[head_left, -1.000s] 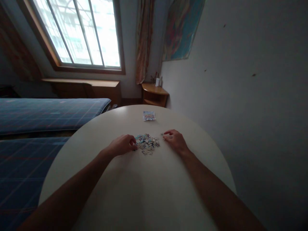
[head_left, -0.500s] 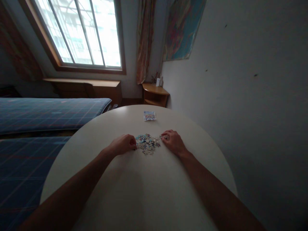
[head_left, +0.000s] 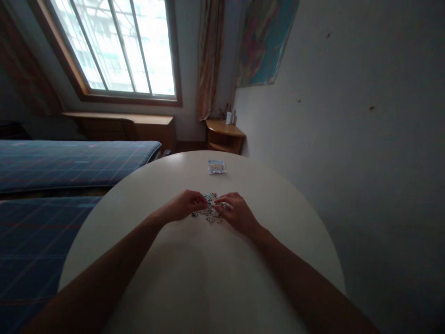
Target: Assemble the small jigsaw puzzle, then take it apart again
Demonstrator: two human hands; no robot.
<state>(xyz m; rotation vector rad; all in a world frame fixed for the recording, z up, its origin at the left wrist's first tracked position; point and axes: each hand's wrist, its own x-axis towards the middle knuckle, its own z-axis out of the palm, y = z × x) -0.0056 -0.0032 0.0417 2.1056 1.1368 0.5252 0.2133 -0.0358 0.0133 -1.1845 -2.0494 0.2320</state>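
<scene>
A loose pile of small jigsaw puzzle pieces [head_left: 210, 215] lies on the white round table [head_left: 239, 273], some showing coloured print and others pale. Over the pile's left side is my left hand [head_left: 186, 205], thumb and index finger pinched together. Whatever lies between those fingertips is too small to make out. My right hand [head_left: 239, 212] reaches over the right side, its thumb and forefinger closed around what looks like a small puzzle piece. The fingertips of both hands are close to each other, and the hands cover part of the pile.
Beyond the pile, a small printed picture packet [head_left: 217, 167] lies flat on the table. Left of the table stand beds with blue plaid mattresses [head_left: 76, 162]. A wooden corner shelf [head_left: 225, 129] stands behind, and a pale wall [head_left: 347, 153] runs along the right.
Both hands have moved inward over the pile, the left one to the right and the right one to the left. Their fingertips are now much closer together.
</scene>
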